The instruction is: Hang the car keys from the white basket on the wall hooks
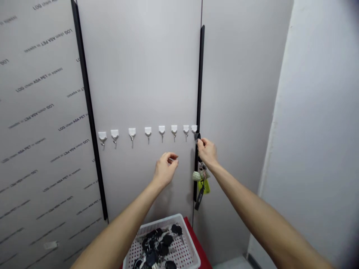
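My right hand (206, 151) pinches the black strap of a keychain (200, 198) beside the rightmost white hook (194, 129). Whether the strap sits on that hook is hidden by my fingers. Below the hand dangle a pale green charm (196, 176), a yellow-green tag (206, 186) and a black tag with lettering. My left hand (165, 168) hovers in front of the panel, lower than the hooks, its fingers loosely curled and apart from the thumb, with nothing visible in it.
Several bare hooks (148, 131) run in a row across the grey panel. Beneath my hands, a white perforated basket (193, 244) holds several black-headed keys (163, 244) and stands on a red surface (199, 246). Black handle strips (200, 74) edge the panel.
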### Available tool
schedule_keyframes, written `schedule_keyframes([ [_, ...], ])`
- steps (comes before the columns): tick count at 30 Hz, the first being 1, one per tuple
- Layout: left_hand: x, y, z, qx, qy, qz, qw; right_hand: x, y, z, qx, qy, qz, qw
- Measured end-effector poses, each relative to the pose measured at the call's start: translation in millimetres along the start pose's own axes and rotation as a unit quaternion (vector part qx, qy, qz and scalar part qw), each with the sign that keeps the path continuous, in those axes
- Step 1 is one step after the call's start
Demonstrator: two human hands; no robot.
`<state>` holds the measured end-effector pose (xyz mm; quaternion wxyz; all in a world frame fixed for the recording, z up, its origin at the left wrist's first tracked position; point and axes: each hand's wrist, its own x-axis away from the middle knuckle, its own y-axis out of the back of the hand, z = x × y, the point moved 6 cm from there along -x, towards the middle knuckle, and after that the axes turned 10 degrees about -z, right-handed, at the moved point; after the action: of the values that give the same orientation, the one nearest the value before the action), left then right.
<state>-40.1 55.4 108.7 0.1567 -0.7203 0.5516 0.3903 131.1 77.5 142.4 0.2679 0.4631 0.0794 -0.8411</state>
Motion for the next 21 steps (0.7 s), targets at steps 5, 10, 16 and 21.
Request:
schedule_keyframes([
  [5,20.7,-5.5,11.0,-0.007,0.004,0.032,0.999,-18.9,-13.3,-12.1,0.168,-0.011,0.022,0.985],
  [10,41.8,-11.9,20.4,-0.015,0.015,0.087,0.996,-18.2,-23.7,-18.7,0.244,-0.013,0.086,0.966],
  [16,78.9,-12.2,60.6,-0.055,0.066,0.144,0.986,-16.4,-24.6,-13.7,0.268,0.037,0.078,0.96],
  [21,121.9,7.0,115.3,-0.101,0.144,0.166,0.97,-6.2,-26.2,-22.8,0.239,0.062,0.089,0.965],
])
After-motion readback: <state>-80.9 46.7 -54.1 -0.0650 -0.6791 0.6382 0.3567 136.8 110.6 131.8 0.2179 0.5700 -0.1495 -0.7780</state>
